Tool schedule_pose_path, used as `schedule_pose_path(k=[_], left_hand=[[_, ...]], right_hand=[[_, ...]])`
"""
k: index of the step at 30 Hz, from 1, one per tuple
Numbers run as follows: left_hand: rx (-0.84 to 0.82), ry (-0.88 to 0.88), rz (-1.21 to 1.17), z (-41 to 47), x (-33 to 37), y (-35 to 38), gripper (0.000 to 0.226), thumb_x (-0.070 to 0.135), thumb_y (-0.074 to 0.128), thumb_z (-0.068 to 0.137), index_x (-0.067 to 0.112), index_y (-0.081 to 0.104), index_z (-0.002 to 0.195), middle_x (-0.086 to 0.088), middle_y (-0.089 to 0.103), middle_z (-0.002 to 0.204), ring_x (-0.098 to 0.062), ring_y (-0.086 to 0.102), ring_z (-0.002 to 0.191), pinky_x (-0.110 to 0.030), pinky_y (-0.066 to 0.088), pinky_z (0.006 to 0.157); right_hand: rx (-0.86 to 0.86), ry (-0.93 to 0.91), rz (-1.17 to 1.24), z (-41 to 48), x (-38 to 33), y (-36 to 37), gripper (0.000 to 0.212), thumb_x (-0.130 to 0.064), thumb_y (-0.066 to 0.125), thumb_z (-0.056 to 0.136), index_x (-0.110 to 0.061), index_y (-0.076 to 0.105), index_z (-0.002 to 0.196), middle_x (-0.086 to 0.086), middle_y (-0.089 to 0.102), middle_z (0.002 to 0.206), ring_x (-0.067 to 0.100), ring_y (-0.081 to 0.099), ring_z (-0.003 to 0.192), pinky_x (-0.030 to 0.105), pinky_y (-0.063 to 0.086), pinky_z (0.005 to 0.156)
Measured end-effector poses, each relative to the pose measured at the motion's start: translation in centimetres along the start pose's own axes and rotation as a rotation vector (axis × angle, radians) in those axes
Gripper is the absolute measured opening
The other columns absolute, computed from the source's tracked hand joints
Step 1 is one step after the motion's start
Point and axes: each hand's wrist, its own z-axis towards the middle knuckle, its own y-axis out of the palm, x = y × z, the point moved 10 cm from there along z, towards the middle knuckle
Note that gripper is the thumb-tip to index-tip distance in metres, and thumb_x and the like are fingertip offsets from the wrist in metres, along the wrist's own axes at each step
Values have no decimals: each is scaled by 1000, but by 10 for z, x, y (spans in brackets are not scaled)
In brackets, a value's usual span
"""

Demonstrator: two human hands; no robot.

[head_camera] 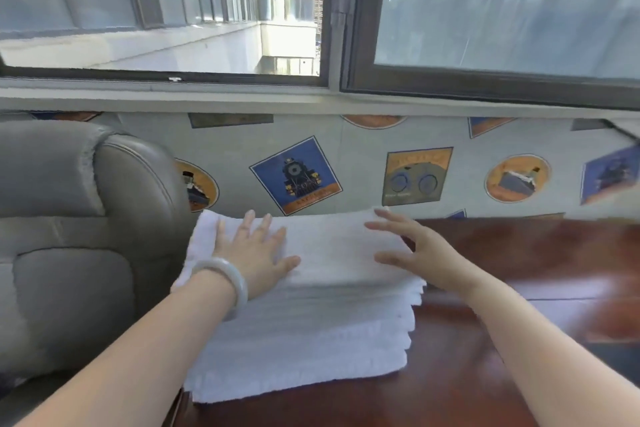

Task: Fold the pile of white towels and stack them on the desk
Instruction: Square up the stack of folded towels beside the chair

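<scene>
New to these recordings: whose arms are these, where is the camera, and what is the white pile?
No machine here. A person wears a wide-angle camera on the head, so you look down along their own arms. The left hand, with a pale bangle on its wrist, lies flat on a stack of folded white towels. The right hand is open at the stack's right edge. Neither hand grips anything. The stack sits on a dark wooden desk, beside a grey padded chair.
</scene>
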Motion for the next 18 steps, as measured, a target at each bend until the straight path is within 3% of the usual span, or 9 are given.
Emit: schedule_pose_path(k=[3, 6, 9, 11, 15, 18], left_hand=[[-37, 63, -180, -1, 28, 14, 68, 68, 15, 96, 41, -5, 155, 9, -16, 164, -22, -15, 151, -57, -6, 118], [-58, 22, -221, 5, 25, 22, 67, 68, 14, 96, 42, -7, 155, 11, -18, 163, -22, -17, 151, -57, -6, 118], [-76, 11, -272, 4, 26, 21, 65, 67, 12, 97, 43, -5, 155, 10, -18, 163, -22, -18, 151, -57, -8, 118], [-73, 5, -296, 4, 25, 21, 66, 68, 11, 96, 43, -5, 155, 11, -18, 163, -22, -18, 150, -57, -9, 118], [-74, 28, -235, 8, 28, 28, 70, 72, 11, 94, 43, -10, 154, 11, -21, 162, -22, -20, 150, -57, -8, 118], [-93, 25, -227, 8, 26, 27, 71, 73, 12, 93, 42, -10, 154, 10, -21, 163, -23, -19, 150, -58, -7, 118]], right_hand=[[-25, -30, -112, -24, 16, 7, 39, -24, 80, 81, -42, 71, 115, -25, 49, 140, -10, 35, 135, 19, 31, 111], [130, -50, -211, -27, 23, -1, 30, -15, 70, 90, -34, 73, 114, -18, 64, 126, 0, 53, 125, 25, 41, 106], [409, -282, -488, -34, -17, -25, 37, 2, 65, 84, -20, 75, 112, -4, 72, 117, 18, 67, 110, 34, 51, 95], [427, -393, -642, -41, -20, -15, 36, -5, 57, 81, -18, 76, 108, -1, 73, 115, 20, 69, 108, 35, 49, 98], [265, -85, -354, -56, 37, 5, 40, -2, 61, 91, -30, 72, 118, -16, 64, 127, 5, 57, 122, 9, 34, 102], [265, 55, -189, -57, 46, -2, 53, 7, 47, 88, -29, 71, 119, -21, 59, 131, 1, 51, 123, 8, 34, 98]])
